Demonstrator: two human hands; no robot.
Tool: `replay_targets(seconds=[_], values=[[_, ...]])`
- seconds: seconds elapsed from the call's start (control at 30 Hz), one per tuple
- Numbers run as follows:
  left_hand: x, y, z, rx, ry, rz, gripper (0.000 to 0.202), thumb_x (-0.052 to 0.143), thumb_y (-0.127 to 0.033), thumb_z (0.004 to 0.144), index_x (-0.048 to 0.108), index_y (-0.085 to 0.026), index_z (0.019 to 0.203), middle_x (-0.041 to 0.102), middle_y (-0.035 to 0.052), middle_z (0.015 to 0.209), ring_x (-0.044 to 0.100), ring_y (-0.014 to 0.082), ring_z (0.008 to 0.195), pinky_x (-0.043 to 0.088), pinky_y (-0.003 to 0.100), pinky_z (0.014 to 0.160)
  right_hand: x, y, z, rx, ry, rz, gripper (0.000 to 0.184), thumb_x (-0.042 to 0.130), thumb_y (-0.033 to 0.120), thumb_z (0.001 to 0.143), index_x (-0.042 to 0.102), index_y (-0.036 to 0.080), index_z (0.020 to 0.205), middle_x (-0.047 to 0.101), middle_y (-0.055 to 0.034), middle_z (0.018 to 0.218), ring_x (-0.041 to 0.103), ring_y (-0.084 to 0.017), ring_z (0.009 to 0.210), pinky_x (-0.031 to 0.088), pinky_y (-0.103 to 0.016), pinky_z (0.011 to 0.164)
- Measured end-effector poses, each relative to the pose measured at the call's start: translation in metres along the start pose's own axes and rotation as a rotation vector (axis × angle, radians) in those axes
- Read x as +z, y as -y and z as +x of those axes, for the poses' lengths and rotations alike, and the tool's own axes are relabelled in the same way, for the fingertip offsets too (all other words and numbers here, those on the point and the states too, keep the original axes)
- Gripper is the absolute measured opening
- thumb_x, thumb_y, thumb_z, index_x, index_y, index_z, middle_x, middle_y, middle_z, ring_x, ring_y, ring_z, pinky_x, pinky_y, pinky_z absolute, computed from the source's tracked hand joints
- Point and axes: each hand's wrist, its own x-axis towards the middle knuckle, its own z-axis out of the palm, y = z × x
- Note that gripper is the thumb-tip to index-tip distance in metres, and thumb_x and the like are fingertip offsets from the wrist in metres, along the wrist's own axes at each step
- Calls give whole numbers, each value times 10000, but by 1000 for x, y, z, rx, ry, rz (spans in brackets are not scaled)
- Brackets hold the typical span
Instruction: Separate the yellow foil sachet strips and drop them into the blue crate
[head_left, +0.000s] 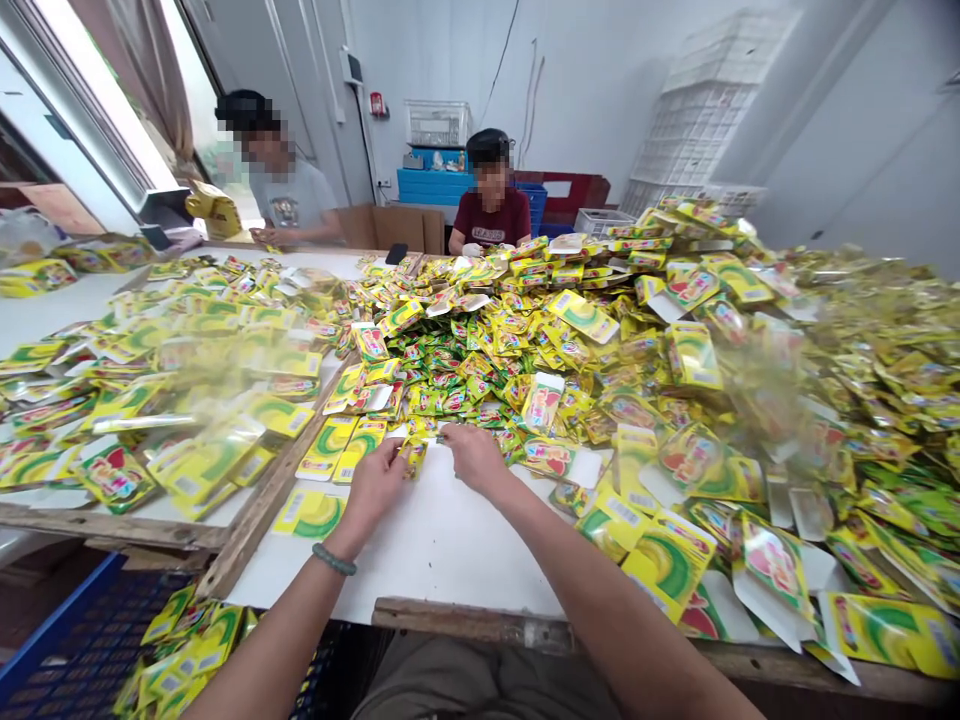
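Note:
My left hand [377, 483] and my right hand [472, 455] meet over the white tabletop [435, 540], both with fingers curled. Between them they pinch a small yellow packet [415, 452]. A green bead bracelet [334, 559] circles my left wrist. Directly beyond my hands rises a large heap of small yellow-green packets [480, 370]. Flat yellow cards [334, 447] lie to the left of my left hand.
Larger yellow packs and blister cards [697, 540] are piled on the right. More cover a second table [150, 400] on the left. A blue crate [90, 640] with packs stands below left. Two people [491, 200] sit at the far side, crates stacked behind them.

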Motion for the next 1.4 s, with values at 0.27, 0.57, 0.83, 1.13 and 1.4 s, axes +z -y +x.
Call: replay_targets(seconds=[0.27,0.57,0.83,1.13,1.4], values=[[12,-7,-24,-169,25,-527,518,636,-574,651,604,-136,927,667,40,750,590,140,609,479,241,527,-6,-8,-40,314,-92,860,253,580,380,780,606,187,943,621,-32,919,535,-125,635,463,-246,548],[18,-15,-29,-237,42,-600,464,777,-475,564,641,-130,842,596,-33,582,454,71,431,337,194,417,-4,-15,-42,233,-162,945,241,653,369,699,593,198,858,620,-8,854,541,-148,743,449,-269,672],[16,-20,-29,-265,278,-760,380,799,-475,578,665,-142,703,594,-24,555,476,80,488,338,197,470,-10,-3,-50,110,98,725,284,657,256,692,585,207,962,601,11,886,522,-147,782,405,-278,741],[23,-13,-28,-248,235,-797,342,851,-359,522,667,-143,712,660,-2,644,575,118,565,423,233,567,-4,1,-51,197,37,637,621,697,229,643,464,216,1219,559,-17,992,529,-147,774,417,-271,693],[-10,-5,-50,-114,32,-455,344,717,-468,686,669,-173,857,705,52,779,651,208,734,505,320,696,-11,11,-51,177,196,935,266,649,417,718,580,163,753,589,-3,718,533,-150,675,430,-263,623]])
